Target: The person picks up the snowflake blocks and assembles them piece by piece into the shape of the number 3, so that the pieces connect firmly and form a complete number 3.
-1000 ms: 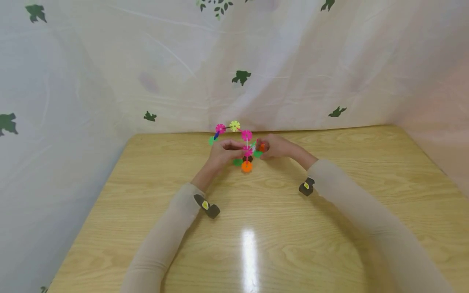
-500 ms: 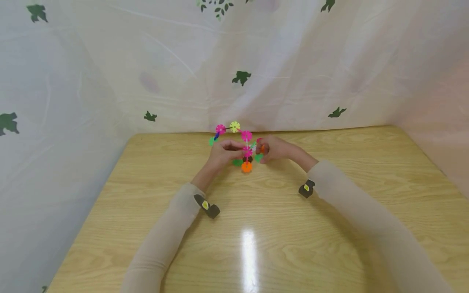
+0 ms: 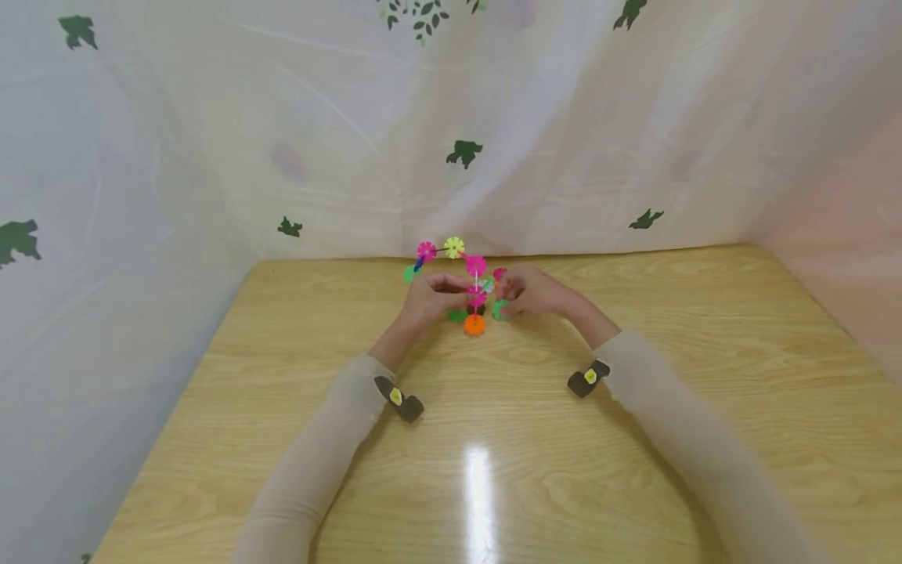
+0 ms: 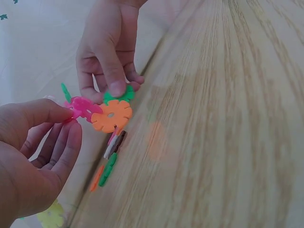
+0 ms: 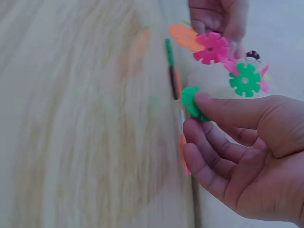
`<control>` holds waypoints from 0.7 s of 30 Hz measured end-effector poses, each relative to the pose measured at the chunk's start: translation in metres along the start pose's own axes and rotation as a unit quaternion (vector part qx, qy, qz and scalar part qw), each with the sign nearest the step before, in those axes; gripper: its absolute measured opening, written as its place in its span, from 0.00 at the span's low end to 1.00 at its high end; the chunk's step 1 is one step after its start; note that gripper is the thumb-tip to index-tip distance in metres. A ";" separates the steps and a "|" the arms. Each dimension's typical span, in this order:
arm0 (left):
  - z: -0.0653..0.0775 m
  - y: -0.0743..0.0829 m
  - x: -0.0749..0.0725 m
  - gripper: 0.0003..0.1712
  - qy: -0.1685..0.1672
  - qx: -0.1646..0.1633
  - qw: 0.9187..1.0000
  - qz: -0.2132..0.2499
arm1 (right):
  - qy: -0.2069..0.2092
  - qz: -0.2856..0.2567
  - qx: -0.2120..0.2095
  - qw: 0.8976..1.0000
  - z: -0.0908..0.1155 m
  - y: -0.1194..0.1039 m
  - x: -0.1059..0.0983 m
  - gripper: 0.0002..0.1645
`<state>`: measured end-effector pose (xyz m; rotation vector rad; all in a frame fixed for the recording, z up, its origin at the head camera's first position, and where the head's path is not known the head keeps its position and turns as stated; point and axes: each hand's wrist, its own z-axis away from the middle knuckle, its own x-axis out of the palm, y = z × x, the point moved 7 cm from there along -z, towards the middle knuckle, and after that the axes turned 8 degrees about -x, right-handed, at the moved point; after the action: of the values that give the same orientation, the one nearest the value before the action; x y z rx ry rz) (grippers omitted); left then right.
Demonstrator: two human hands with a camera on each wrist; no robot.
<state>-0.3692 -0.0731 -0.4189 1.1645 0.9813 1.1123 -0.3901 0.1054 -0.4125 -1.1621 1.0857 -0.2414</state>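
In the head view my left hand (image 3: 430,301) is at the far part of the table. Its thumb and fingers pinch a pink notched snowflake disc (image 4: 85,108), part of a linked chain of coloured discs. An orange disc (image 3: 474,325) hangs from this chain on the near side; a yellow disc (image 3: 454,247) sits at its far end. To the right, my right hand (image 3: 539,291) pinches a separate-looking green snowflake disc (image 5: 192,102) between thumb and fingers. That disc is beside the chain; whether they touch is unclear. Some discs are partly hidden behind the fingers.
Several more discs, among them a dark brown one (image 5: 173,81) and a green one (image 4: 108,169), lie on the wooden table (image 3: 486,407) close to the hands. A white cloth (image 3: 338,141) with green prints hangs behind the table's far edge.
The green disc at my right hand has moved slightly nearer and turned to show more of its face. My right wrist has shifted a little nearer. The left hand keeps its hold on the chain.
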 end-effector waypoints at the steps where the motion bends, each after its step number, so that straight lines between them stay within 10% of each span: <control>1: 0.000 0.000 0.000 0.15 0.000 -0.001 1.000 -0.003 | 0.006 -0.019 0.004 1.000 0.001 0.001 -0.001 0.12; 21: -0.001 -0.002 0.002 0.15 -0.009 -0.017 1.000 -0.002 | 0.177 -0.206 -0.009 0.962 0.009 -0.002 -0.026 0.14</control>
<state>-0.3698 -0.0713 -0.4209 1.1431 0.9463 1.1102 -0.3956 0.1273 -0.3964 -1.3894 1.1451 -0.7914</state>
